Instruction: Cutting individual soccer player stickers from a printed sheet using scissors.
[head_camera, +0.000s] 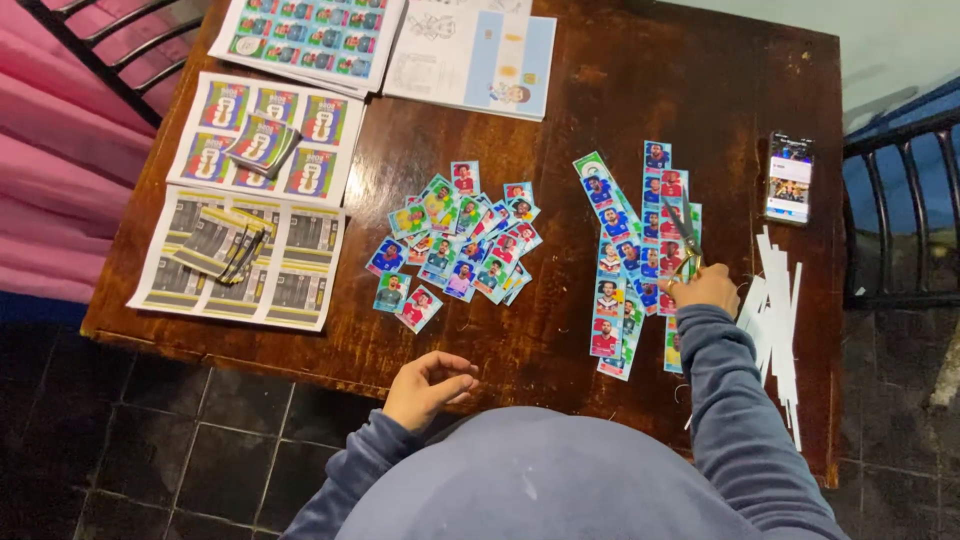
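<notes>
My right hand (708, 289) grips a pair of scissors (684, 236) whose blades point away over several long strips of colourful stickers (625, 262) on the wooden table (590, 140). My left hand (428, 387) hovers near the table's front edge with its fingers loosely curled and nothing in it. Just beyond it lies a loose pile of cut-out single stickers (455, 243).
Thin white paper offcuts (775, 310) lie at the right edge. A phone (789, 177) rests at the far right. Printed sheets with small card stacks (262, 140) (222, 245) cover the left side. More sheets (305, 38) and a booklet (478, 55) lie at the back.
</notes>
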